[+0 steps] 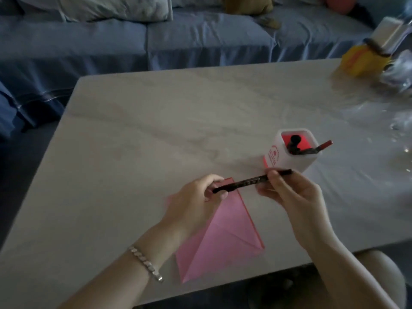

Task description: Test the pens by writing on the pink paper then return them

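two hands share one black pen, lifted clear of the table: the left hand pinches its near-left end and the right hand grips the far-right part, so the hands stand apart with the barrel bridging them. the pen's long axis runs almost straight across the person's front, rising slightly to the right (which end carries the cap i cannot tell). the pink paper lies flat beneath the pen and toward the body, partly hidden by the left hand, while the white pen holder stands just beyond the right hand, the nearer one to it. i judge an uncapping pull comes next, along that axis, then a short drop to the paper.
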Demonstrator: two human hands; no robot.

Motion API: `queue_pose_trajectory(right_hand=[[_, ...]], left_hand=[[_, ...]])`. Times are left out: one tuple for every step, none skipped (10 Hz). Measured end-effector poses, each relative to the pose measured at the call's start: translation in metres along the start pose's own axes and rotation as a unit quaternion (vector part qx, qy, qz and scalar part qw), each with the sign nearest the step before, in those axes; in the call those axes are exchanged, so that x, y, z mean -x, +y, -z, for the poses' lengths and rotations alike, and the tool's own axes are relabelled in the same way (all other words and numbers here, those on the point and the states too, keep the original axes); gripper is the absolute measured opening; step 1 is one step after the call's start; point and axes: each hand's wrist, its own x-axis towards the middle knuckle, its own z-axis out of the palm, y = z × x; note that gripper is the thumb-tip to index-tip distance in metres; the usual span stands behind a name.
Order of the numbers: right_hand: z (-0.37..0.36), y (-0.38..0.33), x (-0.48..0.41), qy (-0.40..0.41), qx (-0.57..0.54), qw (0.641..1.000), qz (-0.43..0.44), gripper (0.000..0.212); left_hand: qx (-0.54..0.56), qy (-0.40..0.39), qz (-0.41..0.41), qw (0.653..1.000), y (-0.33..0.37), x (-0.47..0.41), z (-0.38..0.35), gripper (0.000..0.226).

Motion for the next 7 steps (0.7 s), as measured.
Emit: queue_pose_trajectory(right_hand=[[0.046, -0.036, -0.018, 0.108, 0.087, 0.971, 0.197, 0.011], [0.074, -0.055, -0.034, 0.144, 0.153, 0.929, 0.304, 0.012], [0.093, -0.035, -0.069, 0.156, 0.348, 0.877, 0.293, 0.022], [0.092, 0.002, -0.087, 0.133, 0.466, 0.843, 0.235, 0.022], [0.094, 0.016, -0.087, 0.138, 0.510, 0.799, 0.288, 0.017], [0.096, 0.023, -0.083, 0.105, 0.547, 0.778, 0.291, 0.030], [0.094, 0.016, -0.080, 0.083, 0.561, 0.777, 0.271, 0.030]], left_hand=[[-0.045, -0.016, -0.026, 0.999, 0.012, -0.019, -0.011, 0.029], [-0.064, -0.024, -0.030, 0.997, 0.015, -0.028, -0.017, 0.028], [-0.068, -0.029, -0.022, 0.997, 0.020, -0.032, -0.022, 0.024], [-0.059, -0.048, -0.019, 0.997, 0.021, -0.032, -0.021, 0.023], [-0.044, -0.034, -0.015, 0.998, 0.018, -0.033, -0.017, 0.020], [-0.040, -0.020, -0.004, 0.999, 0.012, -0.034, -0.015, 0.018], [-0.052, -0.028, -0.004, 0.998, 0.011, -0.033, -0.011, 0.018]])
